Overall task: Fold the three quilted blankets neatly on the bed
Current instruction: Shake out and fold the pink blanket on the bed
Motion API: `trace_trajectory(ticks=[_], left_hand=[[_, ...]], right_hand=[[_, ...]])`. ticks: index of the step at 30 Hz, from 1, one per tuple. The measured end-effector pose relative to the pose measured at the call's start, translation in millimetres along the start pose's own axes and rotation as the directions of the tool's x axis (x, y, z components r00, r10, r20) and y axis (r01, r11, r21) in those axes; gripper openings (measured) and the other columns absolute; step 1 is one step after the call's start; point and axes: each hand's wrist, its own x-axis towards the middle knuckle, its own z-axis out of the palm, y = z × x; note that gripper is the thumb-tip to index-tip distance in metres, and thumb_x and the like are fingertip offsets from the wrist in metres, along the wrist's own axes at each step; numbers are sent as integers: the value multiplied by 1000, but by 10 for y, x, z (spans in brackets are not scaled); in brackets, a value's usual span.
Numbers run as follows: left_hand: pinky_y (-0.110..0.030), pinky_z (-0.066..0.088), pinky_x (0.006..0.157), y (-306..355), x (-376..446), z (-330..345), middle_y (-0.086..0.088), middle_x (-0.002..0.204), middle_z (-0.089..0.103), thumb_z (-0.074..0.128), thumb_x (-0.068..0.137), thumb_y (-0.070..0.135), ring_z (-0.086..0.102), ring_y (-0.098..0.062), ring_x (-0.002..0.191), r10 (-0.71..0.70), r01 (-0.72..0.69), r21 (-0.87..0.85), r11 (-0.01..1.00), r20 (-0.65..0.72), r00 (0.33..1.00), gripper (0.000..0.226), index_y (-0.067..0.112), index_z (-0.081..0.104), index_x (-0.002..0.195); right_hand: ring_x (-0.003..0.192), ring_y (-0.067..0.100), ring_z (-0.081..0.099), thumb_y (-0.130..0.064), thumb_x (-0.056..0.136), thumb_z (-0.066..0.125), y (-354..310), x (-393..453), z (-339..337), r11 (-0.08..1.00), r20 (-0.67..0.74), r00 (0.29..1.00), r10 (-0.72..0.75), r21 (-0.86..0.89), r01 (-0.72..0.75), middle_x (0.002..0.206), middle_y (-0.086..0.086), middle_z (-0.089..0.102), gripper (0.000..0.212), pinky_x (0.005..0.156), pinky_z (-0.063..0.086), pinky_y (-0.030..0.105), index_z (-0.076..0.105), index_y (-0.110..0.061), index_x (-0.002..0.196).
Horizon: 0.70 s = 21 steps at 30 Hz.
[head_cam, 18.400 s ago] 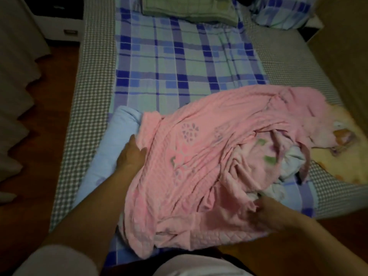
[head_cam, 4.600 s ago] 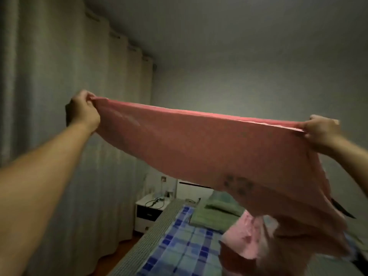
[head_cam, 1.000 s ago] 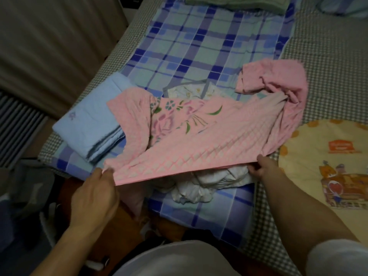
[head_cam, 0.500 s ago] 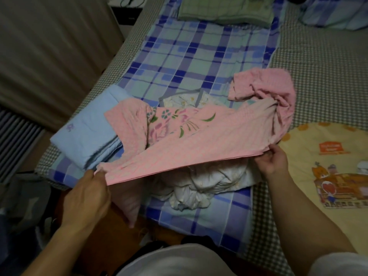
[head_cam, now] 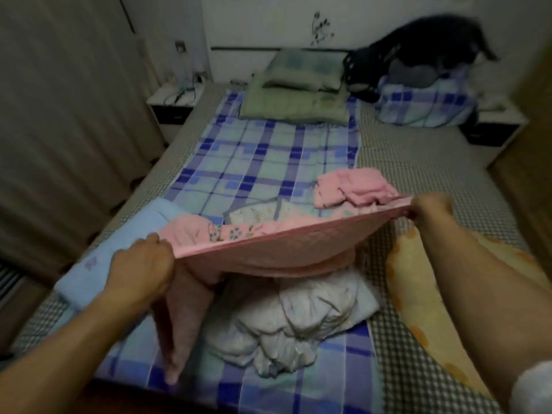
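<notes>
Nearest the camera, a crumpled white blanket point(head_cam: 301, 318) is seen heaped on the blue plaid sheet point(head_cam: 263, 162) at the foot of the bed point(head_cam: 418, 162), and above it the pink quilted blanket point(head_cam: 268, 249) is held taut in the air, its near edge stretched almost straight between the two hands. The left corner is gripped by the left hand point(head_cam: 143, 261), fingers curled tight over the edge, and a loose length of pink cloth is left hanging below that hand down to the sheet. The right corner is pinched by the right hand point(head_cam: 430, 207), fingers closed round it (the fingertips themselves are blurred). To the right, a yellow blanket point(head_cam: 418, 294) with orange spots is spread flat under the right forearm. To the left, a folded light blue blanket point(head_cam: 98, 258) is laid beside the left hand, at the bed's edge. Beyond the raised edge, the rest of the pink blanket is bunched on the sheet, with a patch of floral print showing and more white fabric just behind it. Further up, a folded green quilt point(head_cam: 295, 100) is stacked at the head of the bed, a plaid pillow point(head_cam: 424, 103) is set to its right with a dark bundle point(head_cam: 388, 55) on top, and a nightstand point(head_cam: 173, 100) is glimpsed by the curtain point(head_cam: 59, 115).
</notes>
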Motion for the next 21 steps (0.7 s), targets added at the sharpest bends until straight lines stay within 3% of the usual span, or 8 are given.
trace_trajectory(ticks=[2,4,8,10,12,16,19,21], left_hand=[[-48,53,56,-258,510,-667,-21,79,57,45,80,17,64,-40,67,-25,26,3,1000,-129,991,24,0,62,81],[-48,52,71,-486,861,-1312,-21,96,58,51,86,15,64,-43,88,-118,109,-51,993,-241,963,23,0,63,98],[-44,49,84,-957,1146,-2170,-19,117,57,48,89,16,61,-42,106,-205,148,-199,969,-310,928,29,5,63,112],[-43,52,86,-1131,1163,-2383,-18,120,60,49,88,16,62,-39,107,-206,146,-214,966,-293,934,32,6,65,114],[-44,53,86,-1230,1151,-2589,-25,121,62,50,87,9,62,-43,106,-304,176,-380,908,-310,901,31,-2,66,111],[-54,49,91,-1366,1014,-3208,-34,121,58,45,87,10,58,-53,107,-577,125,-704,699,-452,680,34,-8,65,108],[-51,50,86,-1555,918,-3746,-32,114,62,40,90,23,61,-52,98,-599,59,-679,731,-599,531,38,-3,66,99],[-50,50,87,-1639,950,-4075,-32,117,62,39,93,30,61,-51,102,-577,93,-639,763,-610,543,44,-3,67,103]], right_hand=[[74,19,66,5,83,47,-819,-254,-343,933,-103,994,-24,355,59,112,9,64,43,40,51,25,57,-8,122],[74,17,65,2,82,49,-1495,-830,-743,822,-231,969,-83,534,198,111,10,62,36,44,52,24,54,-14,114],[101,35,66,-24,74,53,-2019,-1684,-1322,859,-539,800,-265,245,450,117,20,64,30,84,56,48,57,-15,102],[96,35,68,-23,65,55,-2104,-1726,-1543,869,-534,790,-301,188,458,113,19,65,30,84,57,52,54,-21,95],[87,28,66,-17,67,54,-2238,-2435,-1655,821,-588,758,-282,262,508,104,7,64,26,80,57,43,51,-21,93],[87,14,55,-9,88,45,-2511,-3598,-1862,555,-814,494,-306,269,787,97,-2,59,27,79,46,29,61,-17,108],[86,10,59,-13,85,41,-2932,-3897,-2182,387,-890,315,-330,177,905,94,-3,64,34,82,47,25,68,-17,105],[88,15,63,-13,84,41,-3195,-3956,-2381,398,-875,347,-339,201,895,91,-3,65,35,83,50,27,71,-18,102]])
